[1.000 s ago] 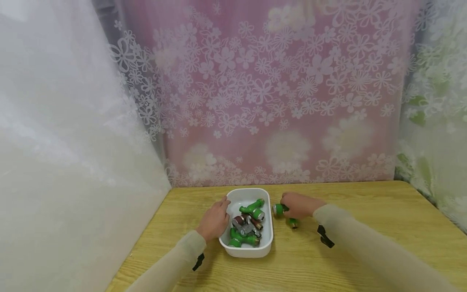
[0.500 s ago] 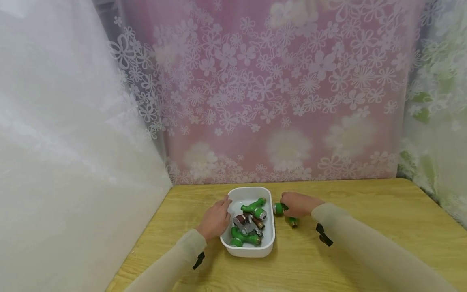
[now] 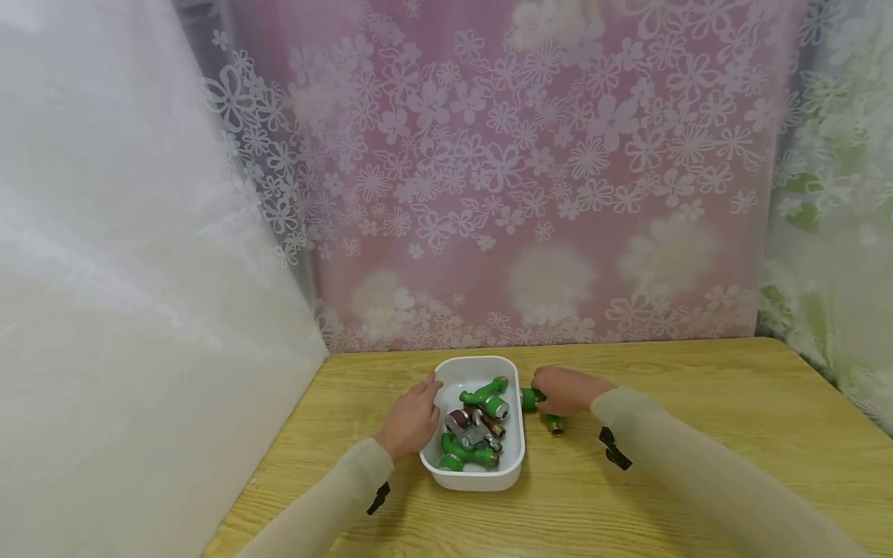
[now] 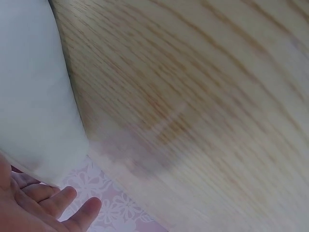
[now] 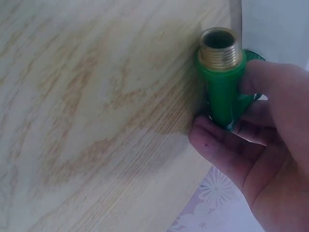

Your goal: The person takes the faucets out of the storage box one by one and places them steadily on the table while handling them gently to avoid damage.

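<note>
My right hand [image 3: 568, 389] grips a green Y-shaped pipe fitting [image 3: 530, 398] on the table, just right of a white tub [image 3: 477, 482]. In the right wrist view, thumb and fingers pinch the green fitting [image 5: 222, 89], whose brass threaded end faces the camera. My left hand [image 3: 410, 418] rests at the tub's left rim, touching it. Loosely spread fingers [image 4: 87, 212] show beside the tub's wall [image 4: 38, 92] in the left wrist view. Inside the tub lie a green fitting [image 3: 484, 395] at the back, another green fitting [image 3: 467, 457] in front, and grey and brown metal fittings [image 3: 474, 430] between them.
The wood-grain table [image 3: 670, 465] extends to both sides of the tub. Behind it hangs a pink flowered curtain [image 3: 523, 194]. A white sheet [image 3: 139, 271] slopes along the left edge, and a pale curtain [image 3: 837, 232] hangs at the right.
My right hand has shifted slightly left with the green pipe fitting, closer to the tub. The left hand stays at the tub's rim, and the tub's contents look the same.
</note>
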The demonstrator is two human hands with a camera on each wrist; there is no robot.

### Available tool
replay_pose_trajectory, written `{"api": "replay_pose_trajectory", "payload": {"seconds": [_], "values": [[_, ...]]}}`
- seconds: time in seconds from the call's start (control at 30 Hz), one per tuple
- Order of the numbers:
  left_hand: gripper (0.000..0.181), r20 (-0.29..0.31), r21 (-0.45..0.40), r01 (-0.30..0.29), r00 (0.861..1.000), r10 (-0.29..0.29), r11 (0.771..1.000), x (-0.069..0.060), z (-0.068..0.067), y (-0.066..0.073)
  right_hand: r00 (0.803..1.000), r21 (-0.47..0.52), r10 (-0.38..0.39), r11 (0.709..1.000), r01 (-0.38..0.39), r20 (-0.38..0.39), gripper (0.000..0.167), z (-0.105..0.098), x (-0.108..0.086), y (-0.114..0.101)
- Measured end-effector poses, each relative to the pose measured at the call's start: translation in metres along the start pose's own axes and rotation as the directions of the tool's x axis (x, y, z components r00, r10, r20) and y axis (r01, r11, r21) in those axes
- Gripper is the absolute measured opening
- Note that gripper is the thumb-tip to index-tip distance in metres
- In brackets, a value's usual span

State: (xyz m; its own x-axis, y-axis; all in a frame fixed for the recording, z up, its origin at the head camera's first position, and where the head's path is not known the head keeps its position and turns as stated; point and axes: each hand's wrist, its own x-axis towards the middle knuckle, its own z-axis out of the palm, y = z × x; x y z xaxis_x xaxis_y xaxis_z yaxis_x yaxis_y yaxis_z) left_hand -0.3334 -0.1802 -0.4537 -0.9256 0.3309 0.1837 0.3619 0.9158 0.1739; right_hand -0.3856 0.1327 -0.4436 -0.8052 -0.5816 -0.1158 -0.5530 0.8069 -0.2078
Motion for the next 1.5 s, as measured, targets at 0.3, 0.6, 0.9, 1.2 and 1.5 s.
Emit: {"api": "replay_pose_trajectory", "payload": {"seconds": [0.3, 0.6, 0.9, 1.2, 1.5], "values": [[0.044, -0.009, -0.001, -0.016, 1.0, 0.016, 1.0, -0.0007, -0.0016, 0.0002, 1.0, 0.007, 0.026, 1.0, -0.026, 0.004, 0.011, -0.0013, 0.0013, -0.0028], [0.044, -0.008, -0.013, -0.015, 1.0, 0.014, 1.0, -0.0008, -0.0005, -0.0005, 0.999, 0.006, 0.039, 0.999, -0.039, 0.006, 0.01, 0.0003, 0.0015, -0.0034], [0.044, -0.017, -0.019, -0.015, 1.0, 0.015, 1.0, -0.0007, 0.0018, -0.0017, 1.0, 0.007, 0.002, 1.0, -0.002, 0.002, 0.011, 0.0002, 0.0005, -0.0029], [0.044, -0.022, -0.024, -0.014, 1.0, 0.014, 1.0, -0.0012, 0.0001, -0.0001, 1.0, 0.016, -0.011, 1.0, 0.011, 0.015, 0.012, 0.0026, 0.0034, 0.0021], [0.044, -0.003, -0.032, -0.004, 1.0, 0.004, 0.999, -0.0017, -0.001, 0.0008, 1.0, 0.012, 0.0, 1.0, 0.0, 0.007, 0.012, 0.0022, 0.0011, -0.0008]]}}
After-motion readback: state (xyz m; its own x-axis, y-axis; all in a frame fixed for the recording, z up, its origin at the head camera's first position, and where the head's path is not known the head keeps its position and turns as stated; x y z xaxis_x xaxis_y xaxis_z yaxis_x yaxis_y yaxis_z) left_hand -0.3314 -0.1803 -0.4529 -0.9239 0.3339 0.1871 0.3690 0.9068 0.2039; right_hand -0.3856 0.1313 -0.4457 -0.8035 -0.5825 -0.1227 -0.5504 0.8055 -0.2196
